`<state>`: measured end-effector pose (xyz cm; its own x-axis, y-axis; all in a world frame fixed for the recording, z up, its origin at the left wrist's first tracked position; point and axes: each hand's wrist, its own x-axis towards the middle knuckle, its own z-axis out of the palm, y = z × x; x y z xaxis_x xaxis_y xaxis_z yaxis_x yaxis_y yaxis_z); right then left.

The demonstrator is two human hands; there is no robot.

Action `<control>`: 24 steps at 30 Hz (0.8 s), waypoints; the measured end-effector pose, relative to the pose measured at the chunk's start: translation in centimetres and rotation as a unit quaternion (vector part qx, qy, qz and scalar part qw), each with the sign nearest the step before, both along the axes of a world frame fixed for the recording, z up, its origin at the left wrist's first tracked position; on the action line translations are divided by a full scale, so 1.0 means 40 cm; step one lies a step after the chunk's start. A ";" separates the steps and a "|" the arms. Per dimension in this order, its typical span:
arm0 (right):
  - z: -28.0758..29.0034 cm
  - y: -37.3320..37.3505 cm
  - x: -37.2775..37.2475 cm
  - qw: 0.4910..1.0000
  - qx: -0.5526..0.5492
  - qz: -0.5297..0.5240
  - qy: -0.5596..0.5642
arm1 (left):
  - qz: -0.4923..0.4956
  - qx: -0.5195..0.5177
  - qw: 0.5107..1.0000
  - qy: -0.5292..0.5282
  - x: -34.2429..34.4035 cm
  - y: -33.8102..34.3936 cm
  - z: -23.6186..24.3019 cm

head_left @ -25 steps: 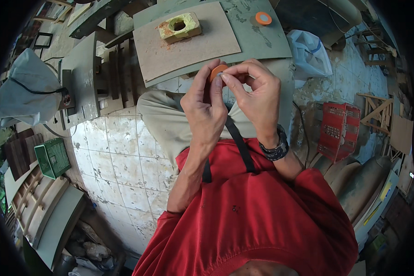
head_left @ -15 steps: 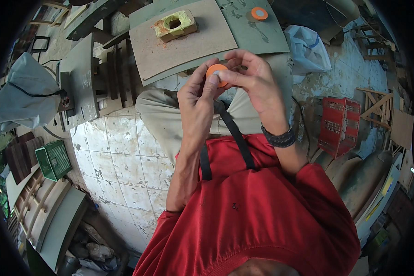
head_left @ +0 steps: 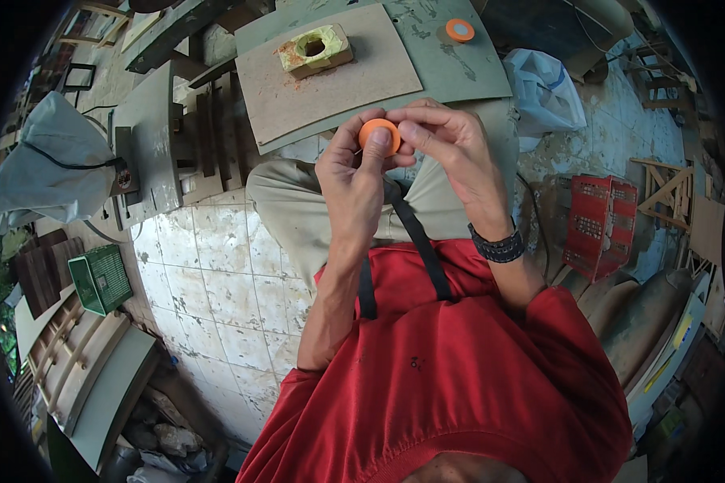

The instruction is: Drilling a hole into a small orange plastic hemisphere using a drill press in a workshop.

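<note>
A small orange disc (head_left: 368, 130) is held up above my lap, in front of the table. My left hand (head_left: 353, 183) is closed on it, thumb flat on its face and fingers behind. From the right, my right hand (head_left: 463, 157) pinches at the disc's rim with thumb and fingertips; whether those fingertips hold something tiny too is hidden. A second orange disc with a pale centre (head_left: 459, 30) lies farther off on the grey-green tabletop (head_left: 447, 76). Left of it, a block with a yellow-coated top and a round hole (head_left: 338, 58) rests on a brown board (head_left: 370, 88).
Orange crumbs lie around the block. A white plastic bag (head_left: 544, 97) stands right of the table, with a red crate (head_left: 600, 229) nearer. At left are a green crate (head_left: 101, 280), a cloth-covered thing (head_left: 48, 165) with a black cable, and a grey panel (head_left: 147, 145).
My right thumb has slid off the disc's face to its right rim. The left thumb now lies over the middle of the disc. The whole view has shifted slightly.
</note>
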<state>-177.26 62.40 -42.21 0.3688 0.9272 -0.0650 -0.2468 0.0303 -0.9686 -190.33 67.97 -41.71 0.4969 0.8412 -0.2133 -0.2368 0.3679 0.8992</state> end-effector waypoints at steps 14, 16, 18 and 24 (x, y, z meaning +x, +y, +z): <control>-0.022 -0.002 -0.009 0.998 0.006 -0.024 -0.055 | -0.056 0.032 0.998 0.018 -0.008 0.016 -0.007; -0.027 -0.001 -0.009 0.999 0.005 -0.026 -0.047 | -0.045 0.054 0.997 0.040 -0.003 0.011 -0.015; -0.039 -0.001 -0.003 0.995 0.022 -0.017 -0.095 | -0.033 0.076 0.995 0.061 0.000 0.009 -0.026; -0.038 0.014 -0.011 0.983 0.044 -0.022 -0.176 | 0.030 0.133 0.989 0.061 0.013 0.010 -0.043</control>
